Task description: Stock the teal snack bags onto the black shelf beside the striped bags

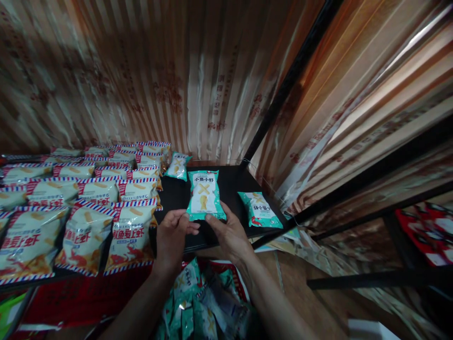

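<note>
Both my hands hold a green-and-white snack bag (204, 196) by its lower end, above the black shelf (228, 177). My left hand (174, 231) is closed at the bag's lower left corner, thumb and index finger together there, other fingers partly out below. At the lower right, my right hand (228, 229) grips with its thumb on top, its other fingers mostly hidden beneath. A similar green bag (177, 166) rests at the back of the shelf, left of the held one. Another green bag (259, 209) lies to the right, its print turned around.
Rows of striped-edge snack bags (130, 233) fill the shelf's left side. Below the shelf, a red-rimmed container (240, 278) holds several green bags (191, 302). Black metal posts (286, 85) cross on the right, before a pleated curtain (212, 71). Red packages (428, 231) sit far right.
</note>
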Motion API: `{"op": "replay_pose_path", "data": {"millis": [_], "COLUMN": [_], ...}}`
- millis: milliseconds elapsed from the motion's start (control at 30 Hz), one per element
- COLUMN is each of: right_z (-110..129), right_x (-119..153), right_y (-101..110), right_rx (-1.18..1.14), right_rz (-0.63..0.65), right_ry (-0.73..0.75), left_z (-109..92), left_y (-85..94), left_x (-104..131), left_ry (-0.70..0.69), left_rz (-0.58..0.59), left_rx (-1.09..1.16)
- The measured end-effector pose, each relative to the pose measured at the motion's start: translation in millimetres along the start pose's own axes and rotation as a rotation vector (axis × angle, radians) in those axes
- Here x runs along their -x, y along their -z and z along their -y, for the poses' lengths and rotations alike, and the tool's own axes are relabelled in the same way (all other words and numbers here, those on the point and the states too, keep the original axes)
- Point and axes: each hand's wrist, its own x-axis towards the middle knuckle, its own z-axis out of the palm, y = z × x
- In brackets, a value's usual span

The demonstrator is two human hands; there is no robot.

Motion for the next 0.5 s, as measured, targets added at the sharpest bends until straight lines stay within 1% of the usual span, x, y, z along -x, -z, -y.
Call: {"op": "replay_pose_path", "data": {"millis": [67,167,267,400,467,500], "right_z": [1,-1,-7,-14,-15,-15], "right_x": [1,1,-5,-23,-35,-42], "right_y": [0,1,1,-6,-12,-16], "right_rx": [-0.018,0.006,0.010,-0.044,-0.054,-0.050], "right_rz": [-0.004,-0.013,-0.034,-0.042,-0.034,-0.026], "right_ry": [-0.003,-0.001,0.011,0.053,0.049,0.045], "left_z": [1,2,0,1,8,12], "left_y": [-0.2,-1.3,-4.8,-8.3,-7.4,-6.5], "left_x": [0,0,-2,-6,-11,-15], "left_ry": [-0.004,-0.003,0.003,-0.008,-0.051,-0.095], "left_rz": [-0.005,-0.021,-0.027,-0.029,-0.013,-0.012], "left_rx": [-0.016,0.025,0.048,0.000,-0.050,-0.082]}}
